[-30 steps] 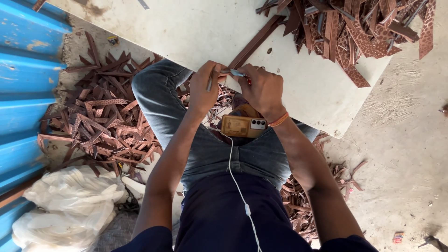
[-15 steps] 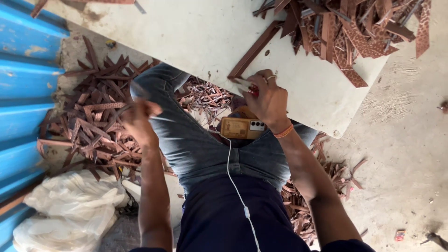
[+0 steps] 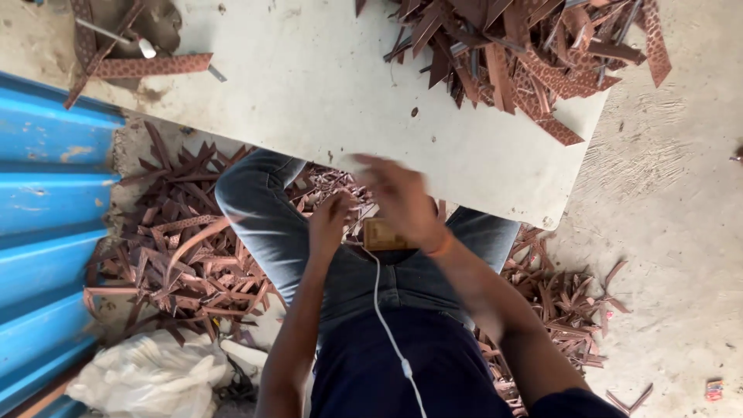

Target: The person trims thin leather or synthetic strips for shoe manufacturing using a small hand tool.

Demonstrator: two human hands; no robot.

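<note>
- My left hand (image 3: 331, 223) sits low over my lap, just in front of my left thigh in blue jeans (image 3: 267, 224); its fingers look curled in, but I cannot tell if they hold anything.
- My right hand (image 3: 398, 197) is blurred at the near edge of the white board (image 3: 309, 85), so I cannot tell whether it is wide, narrow or gripping something.
- A small flat rectangular thing (image 3: 385, 234), tan and brown, lies on my lap between my two hands, just under the right one. A white cable (image 3: 387, 325) runs from it down over my dark blue shirt.
- An orange band (image 3: 443, 246) circles my right wrist.
- A heap of brown strips (image 3: 526, 54), some with a dotted pattern, lies on the far right part of the board, well apart from both hands.
- One patterned brown strip (image 3: 151, 66) lies alone near the board's far left corner, beside a thin metal tool (image 3: 116, 35).
- More brown offcuts (image 3: 178, 255) cover the floor left of my leg, next to the blue corrugated sheet (image 3: 46, 232); another scatter (image 3: 557, 302) lies on the floor to my right.
- A crumpled white bag (image 3: 147, 375) sits on the floor near my left elbow.
- A tiny red and blue wrapper (image 3: 713, 388) lies on the concrete at far right.
</note>
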